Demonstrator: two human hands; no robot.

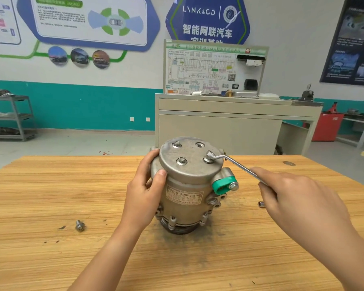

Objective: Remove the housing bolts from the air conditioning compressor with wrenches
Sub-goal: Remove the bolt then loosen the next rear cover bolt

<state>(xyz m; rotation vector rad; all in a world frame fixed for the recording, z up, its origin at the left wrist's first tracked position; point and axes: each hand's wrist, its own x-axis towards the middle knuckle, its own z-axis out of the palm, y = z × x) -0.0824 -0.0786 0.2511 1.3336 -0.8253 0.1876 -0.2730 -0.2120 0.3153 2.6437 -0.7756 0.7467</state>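
Observation:
A grey air conditioning compressor [187,190] stands upright on the wooden table [51,185], its round housing cover facing up. Two bolts [181,161] [176,144] sit in the cover, and one bolt hole [199,145] is open. A steel ring wrench [233,163] sits with its end on a third bolt at the cover's right. My right hand [296,198] grips the wrench handle. My left hand [145,192] clasps the compressor's left side, thumb on the cover's rim. A loose bolt [79,225] lies on the table to the left.
A green cap [222,185] covers the port on the compressor's right. A small metal socket [261,204] lies on the table near my right hand. Beyond the table stand a beige training bench [219,122], a grey shelf rack [13,118] and a red cabinet [327,127].

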